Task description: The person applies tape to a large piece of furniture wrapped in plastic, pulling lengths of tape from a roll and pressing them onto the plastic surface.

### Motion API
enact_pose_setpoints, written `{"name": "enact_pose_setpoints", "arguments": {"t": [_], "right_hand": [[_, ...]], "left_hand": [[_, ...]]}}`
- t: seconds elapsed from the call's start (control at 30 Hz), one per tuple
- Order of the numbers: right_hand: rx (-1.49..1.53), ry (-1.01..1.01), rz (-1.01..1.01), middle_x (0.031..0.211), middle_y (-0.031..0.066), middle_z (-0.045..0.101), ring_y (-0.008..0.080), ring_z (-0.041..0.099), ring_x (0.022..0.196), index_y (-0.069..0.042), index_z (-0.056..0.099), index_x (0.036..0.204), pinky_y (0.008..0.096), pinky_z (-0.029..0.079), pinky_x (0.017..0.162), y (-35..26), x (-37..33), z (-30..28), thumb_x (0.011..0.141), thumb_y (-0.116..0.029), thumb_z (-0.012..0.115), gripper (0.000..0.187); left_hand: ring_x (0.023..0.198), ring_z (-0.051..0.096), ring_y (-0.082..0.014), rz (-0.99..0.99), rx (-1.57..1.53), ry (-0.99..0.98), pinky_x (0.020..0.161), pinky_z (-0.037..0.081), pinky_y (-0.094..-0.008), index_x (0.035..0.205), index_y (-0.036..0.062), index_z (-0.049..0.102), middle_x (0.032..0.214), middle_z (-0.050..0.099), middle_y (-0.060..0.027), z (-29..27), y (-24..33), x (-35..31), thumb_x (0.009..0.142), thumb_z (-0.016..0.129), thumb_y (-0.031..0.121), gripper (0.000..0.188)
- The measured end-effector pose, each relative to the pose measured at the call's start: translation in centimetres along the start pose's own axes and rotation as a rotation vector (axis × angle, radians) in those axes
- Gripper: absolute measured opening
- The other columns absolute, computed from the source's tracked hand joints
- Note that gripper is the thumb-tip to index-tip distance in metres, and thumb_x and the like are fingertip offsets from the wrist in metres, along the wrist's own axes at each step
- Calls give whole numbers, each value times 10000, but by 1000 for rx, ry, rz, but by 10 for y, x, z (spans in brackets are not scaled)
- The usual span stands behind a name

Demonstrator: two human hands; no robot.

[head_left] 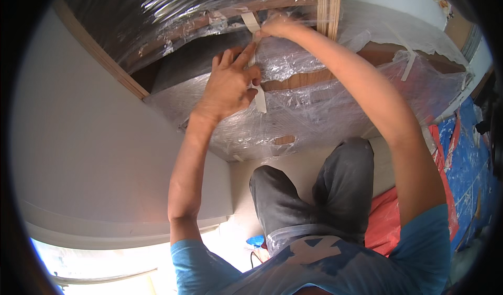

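A strip of pale masking tape (pixel 260 100) runs down over clear plastic film (pixel 314 104) that wraps a wooden unit. My left hand (pixel 226 85) lies against the film, its fingers apart and the index finger stretched along the tape. Just right of the tape's upper part (pixel 250 21), my right hand (pixel 279 26) is closed with bent fingers at the edge of the film. What its fingertips hold, if anything, is hidden. A dark gap (pixel 196 57) shows between the upper and lower film.
A large grey panel (pixel 105 138) stands on the left. A wooden upright (pixel 328 9) rises at the top. Another tape strip (pixel 407 65) hangs at the right. My knees (pixel 343 164) are close below the film. Red sheeting (pixel 385 224) and paint-spattered blue sheeting (pixel 463 174) lie at the right.
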State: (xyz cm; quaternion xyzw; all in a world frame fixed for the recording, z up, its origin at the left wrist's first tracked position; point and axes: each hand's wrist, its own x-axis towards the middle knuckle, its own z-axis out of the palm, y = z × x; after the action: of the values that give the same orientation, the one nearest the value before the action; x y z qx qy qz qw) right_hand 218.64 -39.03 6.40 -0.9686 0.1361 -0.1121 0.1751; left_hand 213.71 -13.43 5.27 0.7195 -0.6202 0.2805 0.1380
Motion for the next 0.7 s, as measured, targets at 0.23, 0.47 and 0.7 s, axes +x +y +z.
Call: {"name": "enact_pose_setpoints", "arguments": {"t": [0.23, 0.47, 0.7], "right_hand": [[361, 86, -144, 1420, 183, 576, 328, 545, 1304, -81, 594, 1367, 450, 426, 1094, 3, -22, -24, 861, -479, 656, 647], [398, 110, -306, 1411, 186, 581, 334, 546, 1303, -81, 596, 1364, 456, 426, 1095, -17, -73, 17, 861, -491, 658, 652], [460, 83, -264, 1401, 189, 587, 340, 546, 1303, -81, 598, 1362, 463, 427, 1096, -18, -76, 27, 861, -504, 659, 657]], "left_hand": [[1102, 679, -308, -567, -362, 50, 927, 509, -391, 1146, 38, 715, 1122, 720, -214, 7, -51, 85, 893, 719, 348, 400], [1361, 479, -226, -490, -938, -478, 1188, 297, -344, 1443, -28, 525, 1463, 543, -133, 87, -153, 51, 1019, 616, 336, 566], [1085, 561, -205, -214, -108, -443, 936, 403, -322, 1435, -11, 517, 1177, 608, -74, 25, -112, 14, 1002, 558, 288, 527]]}}
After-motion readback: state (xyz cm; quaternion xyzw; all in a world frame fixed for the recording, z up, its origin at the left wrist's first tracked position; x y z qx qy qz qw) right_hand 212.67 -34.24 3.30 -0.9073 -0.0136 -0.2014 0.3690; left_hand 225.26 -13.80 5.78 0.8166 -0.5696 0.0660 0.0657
